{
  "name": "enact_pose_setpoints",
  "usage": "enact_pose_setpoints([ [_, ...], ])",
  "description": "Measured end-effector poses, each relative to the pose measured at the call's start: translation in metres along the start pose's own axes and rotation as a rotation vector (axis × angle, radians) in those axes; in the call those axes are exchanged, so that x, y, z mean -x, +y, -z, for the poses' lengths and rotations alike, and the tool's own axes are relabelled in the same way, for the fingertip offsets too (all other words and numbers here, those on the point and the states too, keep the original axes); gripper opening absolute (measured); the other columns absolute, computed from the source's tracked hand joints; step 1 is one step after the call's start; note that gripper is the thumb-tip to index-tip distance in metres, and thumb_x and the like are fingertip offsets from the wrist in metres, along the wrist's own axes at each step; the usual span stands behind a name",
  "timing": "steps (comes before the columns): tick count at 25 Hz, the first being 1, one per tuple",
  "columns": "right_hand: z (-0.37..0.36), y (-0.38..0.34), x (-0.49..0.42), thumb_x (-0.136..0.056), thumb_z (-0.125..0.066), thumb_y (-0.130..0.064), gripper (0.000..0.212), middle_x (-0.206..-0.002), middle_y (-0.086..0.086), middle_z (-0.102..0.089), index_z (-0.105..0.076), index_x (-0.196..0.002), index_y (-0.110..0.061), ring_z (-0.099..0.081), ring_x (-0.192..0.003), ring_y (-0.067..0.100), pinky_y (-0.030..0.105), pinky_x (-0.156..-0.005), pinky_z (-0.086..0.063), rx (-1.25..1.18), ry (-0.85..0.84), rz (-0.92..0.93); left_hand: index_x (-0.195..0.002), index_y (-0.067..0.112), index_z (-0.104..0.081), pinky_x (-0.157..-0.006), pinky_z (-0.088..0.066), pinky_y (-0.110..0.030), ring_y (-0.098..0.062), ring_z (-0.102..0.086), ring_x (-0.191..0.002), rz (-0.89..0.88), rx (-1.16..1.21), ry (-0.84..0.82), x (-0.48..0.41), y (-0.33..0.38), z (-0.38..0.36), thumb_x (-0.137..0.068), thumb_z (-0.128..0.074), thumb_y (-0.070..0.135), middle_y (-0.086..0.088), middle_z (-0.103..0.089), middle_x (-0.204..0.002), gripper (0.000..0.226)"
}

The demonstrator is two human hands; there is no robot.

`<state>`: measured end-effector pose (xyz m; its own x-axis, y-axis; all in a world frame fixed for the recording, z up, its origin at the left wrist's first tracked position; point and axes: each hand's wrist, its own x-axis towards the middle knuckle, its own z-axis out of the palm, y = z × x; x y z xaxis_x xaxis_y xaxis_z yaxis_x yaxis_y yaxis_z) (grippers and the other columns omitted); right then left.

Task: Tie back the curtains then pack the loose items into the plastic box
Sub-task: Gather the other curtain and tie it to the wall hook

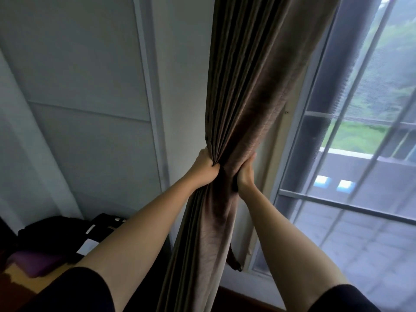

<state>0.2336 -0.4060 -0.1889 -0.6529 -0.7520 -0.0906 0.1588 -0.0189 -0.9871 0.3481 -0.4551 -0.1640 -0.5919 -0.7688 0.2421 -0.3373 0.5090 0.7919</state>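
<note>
Room: a pale panelled wall fills the left side; a tall window with grey bars stands at the right, with greenery and a balcony ledge outside.
Curtain: 1 brown pleated curtain hangs between wall and window, drawn into a narrow bunch at mid-height and spreading again below.
Left hand: the left hand grips the bunch from the wall side, fingers curled tight into the pleats, knuckles toward the camera.
Right hand: the right hand clasps the same bunch from the window side, level with the left, thumb lying up along the fabric; its fingers go round behind the cloth and are hidden.
Hands together: the 2 hands sit just beside each other, with only the gathered fabric between them.
Arms: both forearms are bare, with dark sleeves at the bottom edge.
Dark strip: a narrow dark strip hangs at the curtain's lower right edge; what it is cannot be told.
Lower left: a black bag and a purple item lie on a wooden surface, well apart from the curtain.
</note>
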Motion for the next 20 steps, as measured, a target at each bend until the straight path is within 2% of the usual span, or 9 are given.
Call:
enact_pose_setpoints([
  [3, 0.033, -0.004, -0.009, -0.095, -0.005, -0.059, 0.076, -0.137, 0.014, -0.051, -0.044, -0.139, -0.011, -0.043, -0.130, 0.029, 0.037, -0.112, -0.030, 0.001, 0.079, -0.029, -0.124, 0.010, -0.048, -0.083, -0.048, -0.032, -0.027, -0.058, -0.099, 0.022, -0.170, -0.081, -0.018, 0.007, -0.029, -0.084, -0.046, 0.017, -0.012, -0.054, -0.113, 0.041],
  [7, 0.061, -0.010, -0.016, -0.098, -0.013, -0.056, 0.068, -0.136, 0.012, -0.053, -0.044, -0.140, -0.012, -0.045, -0.129, 0.028, 0.039, -0.112, -0.033, -0.005, 0.132, -0.030, -0.126, 0.005, -0.047, -0.087, -0.049, -0.039, -0.031, -0.057, -0.101, 0.062, -0.324, -0.208, -0.028, 0.019, -0.047, -0.090, -0.046, 0.025, -0.015, -0.057, -0.114, 0.041],
  [9, 0.071, -0.010, -0.019, -0.100, -0.019, -0.050, 0.061, -0.130, 0.011, -0.056, -0.047, -0.137, -0.011, -0.050, -0.123, 0.026, 0.038, -0.108, -0.037, 0.007, 0.125, -0.039, -0.120, 0.004, -0.055, -0.091, -0.049, -0.038, -0.031, -0.058, -0.103, 0.087, -0.301, -0.242, -0.030, 0.023, -0.051, -0.091, -0.048, 0.024, -0.015, -0.060, -0.114, 0.036],
  [12, 0.080, -0.013, -0.019, -0.101, -0.030, -0.028, 0.040, -0.107, 0.011, -0.059, -0.052, -0.125, -0.004, -0.054, -0.100, 0.022, 0.033, -0.092, -0.043, 0.111, 0.000, -0.098, -0.122, 0.006, -0.056, -0.093, -0.051, -0.042, -0.032, -0.058, -0.106, 0.133, -0.192, -0.206, -0.027, 0.033, -0.058, -0.089, -0.051, 0.020, -0.016, -0.059, -0.119, 0.036],
  [14, 0.079, -0.019, -0.016, -0.097, -0.039, -0.015, 0.035, -0.109, 0.017, -0.060, -0.052, -0.122, 0.004, -0.056, -0.101, 0.026, 0.037, -0.096, -0.045, 0.193, -0.084, -0.152, -0.125, 0.008, -0.053, -0.090, -0.053, -0.044, -0.033, -0.059, -0.106, 0.162, -0.117, -0.203, -0.027, 0.039, -0.063, -0.087, -0.052, 0.018, -0.016, -0.059, -0.120, 0.039],
  [16, 0.082, -0.021, -0.016, -0.095, -0.039, -0.006, 0.035, -0.114, 0.019, -0.058, -0.049, -0.127, 0.008, -0.054, -0.104, 0.027, 0.038, -0.101, -0.044, 0.259, -0.088, -0.109, -0.128, 0.009, -0.049, -0.088, -0.054, -0.044, -0.033, -0.060, -0.105, 0.164, -0.091, -0.234, -0.027, 0.044, -0.069, -0.087, -0.052, 0.019, -0.016, -0.058, -0.122, 0.042],
  [17, 0.086, -0.018, -0.016, -0.097, -0.036, -0.007, 0.035, -0.112, 0.018, -0.058, -0.048, -0.127, 0.006, -0.053, -0.100, 0.024, 0.032, -0.097, -0.046, 0.257, -0.078, -0.087, -0.129, 0.010, -0.049, -0.086, -0.055, -0.043, -0.033, -0.060, -0.104, 0.163, -0.090, -0.250, -0.028, 0.047, -0.072, -0.087, -0.052, 0.019, -0.015, -0.058, -0.121, 0.043],
  [19, 0.093, -0.006, -0.012, -0.102, -0.029, -0.017, 0.034, -0.101, 0.009, -0.060, -0.050, -0.124, -0.004, -0.054, -0.088, 0.013, 0.010, -0.073, -0.050, 0.169, -0.024, -0.032, -0.129, 0.010, -0.049, -0.081, -0.057, -0.040, -0.033, -0.062, -0.101, 0.168, -0.086, -0.281, -0.030, 0.053, -0.076, -0.088, -0.051, 0.019, -0.016, -0.059, -0.120, 0.042],
  [20, 0.092, 0.004, -0.004, -0.103, -0.025, -0.024, 0.035, -0.096, 0.003, -0.059, -0.051, -0.123, -0.010, -0.054, -0.085, 0.009, 0.006, -0.063, -0.049, 0.098, -0.010, -0.048, -0.127, 0.010, -0.050, -0.077, -0.057, -0.037, -0.032, -0.063, -0.097, 0.172, -0.078, -0.300, -0.031, 0.055, -0.078, -0.089, -0.051, 0.019, -0.016, -0.060, -0.117, 0.040],
])
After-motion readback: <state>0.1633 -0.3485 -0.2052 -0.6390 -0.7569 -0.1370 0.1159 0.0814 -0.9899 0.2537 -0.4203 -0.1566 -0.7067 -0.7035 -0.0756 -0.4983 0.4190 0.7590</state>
